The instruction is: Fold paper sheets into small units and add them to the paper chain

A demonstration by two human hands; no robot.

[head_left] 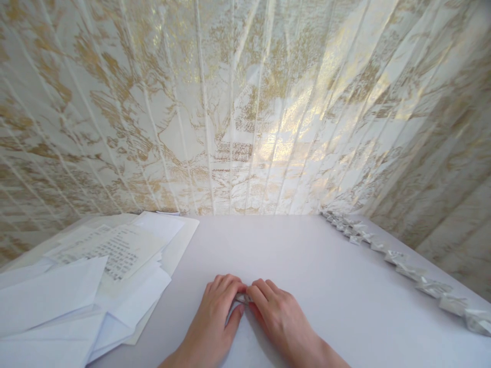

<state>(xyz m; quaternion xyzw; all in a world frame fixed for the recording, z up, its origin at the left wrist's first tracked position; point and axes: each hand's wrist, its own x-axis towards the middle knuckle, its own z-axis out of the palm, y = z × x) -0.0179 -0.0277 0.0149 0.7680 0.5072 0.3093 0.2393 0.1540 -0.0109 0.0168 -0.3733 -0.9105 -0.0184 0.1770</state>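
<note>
My left hand and my right hand rest close together on the white table, near its front edge. Their fingertips meet over a small folded piece of paper, of which only a sliver shows between them. Both hands have their fingers curled and pressed down on that piece. Most of it is hidden under the fingers.
A loose pile of white sheets and printed pages covers the table's left part. A row of several small folded paper pieces runs along the right edge. A cream and gold patterned curtain hangs right behind the table.
</note>
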